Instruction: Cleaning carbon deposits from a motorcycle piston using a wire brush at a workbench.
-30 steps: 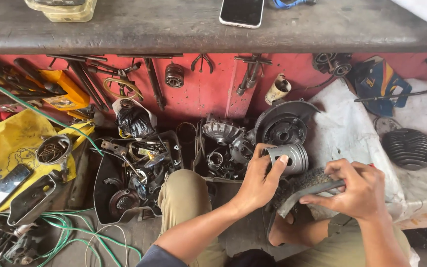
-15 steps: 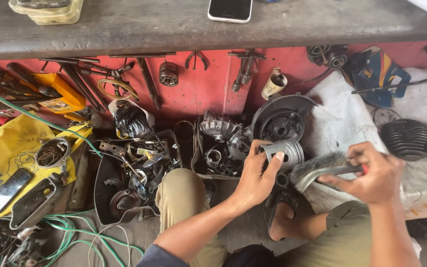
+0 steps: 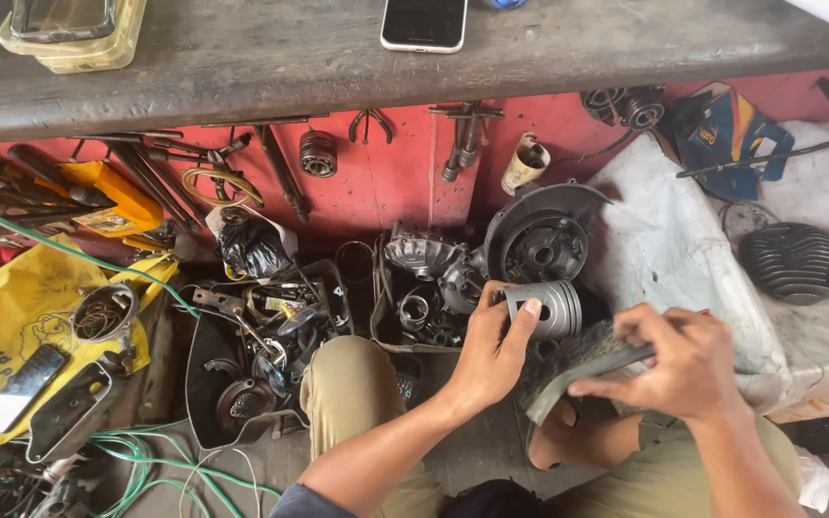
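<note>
Now piston (image 3: pixel 547 309) in left hand (image 3: pixel 491 353) grip

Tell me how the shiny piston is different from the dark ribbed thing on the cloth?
The piston is smooth, silvery and held in the left hand; the cylinder is dark, covered in fins and lies untouched on the cloth. The cylinder looks bigger. Both are round metal parts.

Packages and screens, bench and floor

Phone (image 3: pixel 424 23), dark screen, white rim, far centre on the grey bench. Clear yellowish box (image 3: pixel 74 34) far left on the bench. Yellow plastic bag (image 3: pixel 21 336), black print, left floor. Orange carton (image 3: pixel 112 203) behind it. Blue-orange packet (image 3: pixel 726 134) far right. Black bag (image 3: pixel 251 249) centre-left.
</note>
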